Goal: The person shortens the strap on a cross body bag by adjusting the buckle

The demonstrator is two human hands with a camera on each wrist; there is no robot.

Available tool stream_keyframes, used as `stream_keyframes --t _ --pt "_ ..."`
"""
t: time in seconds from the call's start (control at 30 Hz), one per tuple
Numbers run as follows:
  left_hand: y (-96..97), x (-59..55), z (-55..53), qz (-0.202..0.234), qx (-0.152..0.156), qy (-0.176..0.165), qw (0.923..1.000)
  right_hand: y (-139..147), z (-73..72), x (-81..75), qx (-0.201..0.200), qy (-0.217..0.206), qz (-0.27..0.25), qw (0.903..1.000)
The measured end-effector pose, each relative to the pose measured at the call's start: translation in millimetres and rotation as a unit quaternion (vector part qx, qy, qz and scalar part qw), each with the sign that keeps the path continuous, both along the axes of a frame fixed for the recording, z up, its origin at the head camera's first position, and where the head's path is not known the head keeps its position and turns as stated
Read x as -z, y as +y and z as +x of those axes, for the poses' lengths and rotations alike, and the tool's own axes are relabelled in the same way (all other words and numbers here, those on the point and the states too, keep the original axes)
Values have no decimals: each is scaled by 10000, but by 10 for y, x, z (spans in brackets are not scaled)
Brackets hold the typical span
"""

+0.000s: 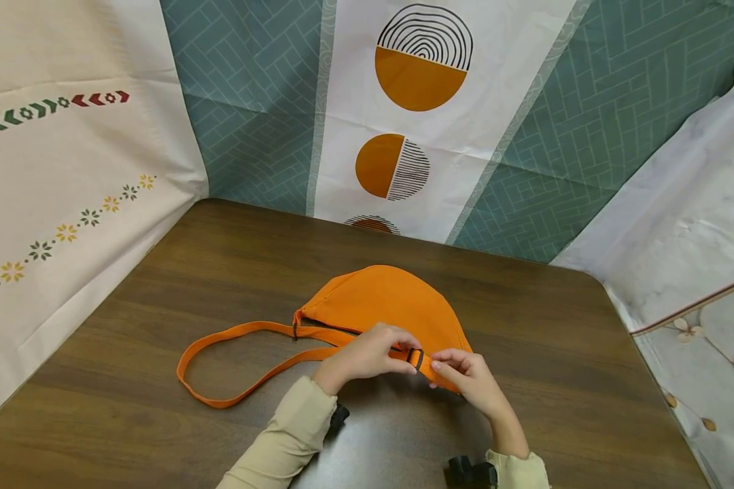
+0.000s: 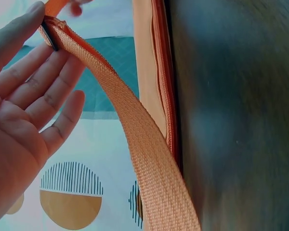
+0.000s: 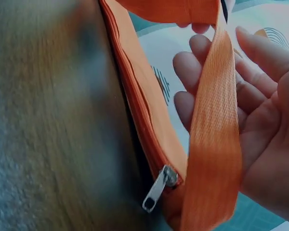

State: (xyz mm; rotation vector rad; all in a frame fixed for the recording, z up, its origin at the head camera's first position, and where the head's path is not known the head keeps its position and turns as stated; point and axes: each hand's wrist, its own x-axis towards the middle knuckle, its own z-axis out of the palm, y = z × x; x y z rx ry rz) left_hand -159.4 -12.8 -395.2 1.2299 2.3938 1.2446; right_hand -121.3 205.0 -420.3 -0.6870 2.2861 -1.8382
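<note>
An orange half-moon waist bag [image 1: 385,299] lies on the table, its flat zipped edge towards me. My left hand [image 1: 373,352] pinches the orange strap [image 2: 135,130] at its black slider buckle [image 1: 414,359], thumb against the slider and the other fingers spread out behind the webbing. Just right of the buckle, my right hand [image 1: 469,380] holds the strap between thumb and fingers, the fingertips showing behind the webbing in the right wrist view. A silver zipper pull [image 3: 160,187] hangs at the bag's corner below that hand.
The rest of the strap makes a long loop [image 1: 186,367] on the wooden table [image 1: 128,326] to the left. Patterned cloths hang behind the table [image 1: 257,102] and along its left [image 1: 67,183] and right [image 1: 697,204] sides.
</note>
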Motion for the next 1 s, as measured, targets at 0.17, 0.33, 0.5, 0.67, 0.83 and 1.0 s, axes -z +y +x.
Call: stream_keyframes --t 0.17,0.33,0.5,0.67,0.83,1.0 --pt "-4 10 -5 122 -52 24 9999 9 11 18 74 190 28 9998" --pt "-1 23 1 302 -153 -48 9994 -28 15 23 181 396 -165 9989" --pt "3 20 18 469 -174 -199 9986 -61 23 15 209 413 -277 9985" --pt "18 39 22 556 -122 -215 9981 -102 28 9 272 431 -325 9982" --pt "25 24 38 619 -56 -239 9978 -128 32 7 346 403 -352 9980" --pt "17 19 42 399 -165 -203 9989 -135 36 1 504 122 -424 9978"
